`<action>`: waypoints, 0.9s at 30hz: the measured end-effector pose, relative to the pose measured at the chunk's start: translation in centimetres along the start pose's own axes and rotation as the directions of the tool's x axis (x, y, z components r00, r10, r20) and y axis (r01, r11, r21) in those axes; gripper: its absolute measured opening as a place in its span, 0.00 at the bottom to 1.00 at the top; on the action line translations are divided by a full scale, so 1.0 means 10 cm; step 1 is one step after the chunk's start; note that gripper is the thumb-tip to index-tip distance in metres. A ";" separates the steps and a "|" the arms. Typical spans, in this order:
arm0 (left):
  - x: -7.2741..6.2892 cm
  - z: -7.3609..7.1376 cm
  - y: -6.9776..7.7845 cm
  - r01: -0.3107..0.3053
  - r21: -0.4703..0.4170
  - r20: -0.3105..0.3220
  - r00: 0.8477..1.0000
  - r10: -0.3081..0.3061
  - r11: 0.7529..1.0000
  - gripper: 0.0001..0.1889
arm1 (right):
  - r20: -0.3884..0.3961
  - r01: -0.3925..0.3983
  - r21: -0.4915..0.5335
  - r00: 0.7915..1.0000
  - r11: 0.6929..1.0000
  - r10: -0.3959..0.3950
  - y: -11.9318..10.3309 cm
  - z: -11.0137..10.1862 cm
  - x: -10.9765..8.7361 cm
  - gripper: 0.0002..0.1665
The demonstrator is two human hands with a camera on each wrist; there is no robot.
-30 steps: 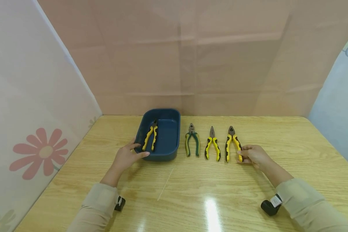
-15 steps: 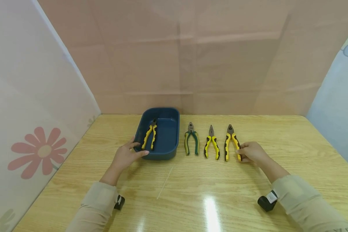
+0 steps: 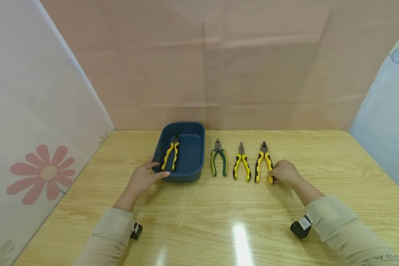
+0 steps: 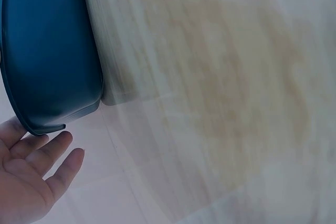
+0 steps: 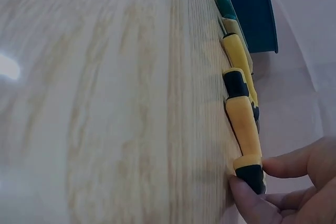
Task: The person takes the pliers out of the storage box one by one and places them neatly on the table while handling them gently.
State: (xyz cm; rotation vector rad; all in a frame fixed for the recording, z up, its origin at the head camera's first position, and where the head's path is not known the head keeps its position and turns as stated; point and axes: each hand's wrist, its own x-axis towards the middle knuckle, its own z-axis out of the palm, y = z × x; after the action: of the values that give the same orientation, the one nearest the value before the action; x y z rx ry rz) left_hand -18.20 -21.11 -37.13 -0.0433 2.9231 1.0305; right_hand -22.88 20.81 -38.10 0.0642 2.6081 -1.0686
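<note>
My left hand [image 3: 143, 179] holds the near left corner of a dark blue plastic tub [image 3: 197, 173], its thumb along the front rim and a finger hooked over the left side. Inside the tub lie yellow-and-black pliers [image 3: 170, 153]. At the right end of a row, my right hand [image 3: 285, 173] pinches the right handle end of yellow-and-black combination pliers [image 3: 264, 160]. Thumb and fingers meet the handle [image 5: 244, 129] from both sides in the right wrist view. Needle-nose pliers [image 3: 241, 160] and green-handled combination pliers [image 3: 218, 157] lie between those pliers and the tub.
The wooden table [image 3: 212, 221] carries all of it, with a bright light reflection near its front. A beige backdrop [image 3: 219, 74] rises behind the far edge. Patterned sheets flank both sides, one with a pink flower [image 3: 48, 173].
The right hand has shifted slightly left and its fingers have closed further round the pliers' handle end. The left hand keeps its place on the tub; the head view has drifted a little.
</note>
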 end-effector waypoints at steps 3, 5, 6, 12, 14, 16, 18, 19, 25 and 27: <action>0.00 0.00 0.00 0.000 -0.002 0.001 1.000 0.000 1.000 0.46 | -0.010 0.003 -0.020 1.000 1.000 -0.004 0.01 0.00 0.00 0.18; 0.00 0.00 -0.01 0.002 -0.002 0.001 1.000 -0.002 1.000 0.46 | -0.021 0.013 -0.026 1.000 1.000 -0.013 0.02 0.00 0.01 0.19; 0.00 0.00 -0.01 0.002 -0.002 0.001 1.000 -0.002 1.000 0.46 | -0.031 0.021 -0.028 0.999 0.999 -0.022 0.03 0.00 0.00 0.18; 0.00 0.00 0.00 0.015 0.004 0.006 1.000 -0.015 1.000 0.46 | -0.157 0.095 -0.056 0.982 0.994 -0.103 0.02 0.02 -0.05 0.23; 0.00 0.00 0.01 0.020 0.003 0.008 1.000 -0.020 1.000 0.46 | -0.182 0.110 -0.020 0.977 0.994 -0.112 0.00 0.03 -0.07 0.25; 0.00 0.00 0.01 0.023 0.002 0.008 1.000 -0.023 1.000 0.46 | -0.191 0.119 0.037 0.975 0.992 -0.110 -0.02 0.04 -0.08 0.26; 0.00 0.00 0.01 0.023 0.000 0.009 1.000 -0.023 1.000 0.46 | -0.209 0.131 0.106 0.972 0.986 -0.107 -0.05 0.06 -0.08 0.27; 0.00 0.00 0.01 0.022 0.002 0.009 1.000 -0.022 1.000 0.46 | -0.208 0.137 0.138 0.972 0.981 -0.106 -0.07 0.06 -0.09 0.27; 0.00 0.00 0.01 0.017 0.017 0.008 1.000 -0.018 1.000 0.46 | -0.132 0.169 0.302 0.982 0.938 -0.134 -0.20 0.12 -0.11 0.30; 0.00 0.00 0.02 0.020 0.016 0.007 1.000 -0.021 1.000 0.46 | -0.103 0.166 0.341 0.985 0.925 -0.138 -0.26 0.14 -0.12 0.30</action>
State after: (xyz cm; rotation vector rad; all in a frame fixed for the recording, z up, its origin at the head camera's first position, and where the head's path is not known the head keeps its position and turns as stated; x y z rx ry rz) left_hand -18.24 -20.99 -36.99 -0.0687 2.9178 1.0025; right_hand -21.71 18.04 -36.92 -0.0178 2.4897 -1.6059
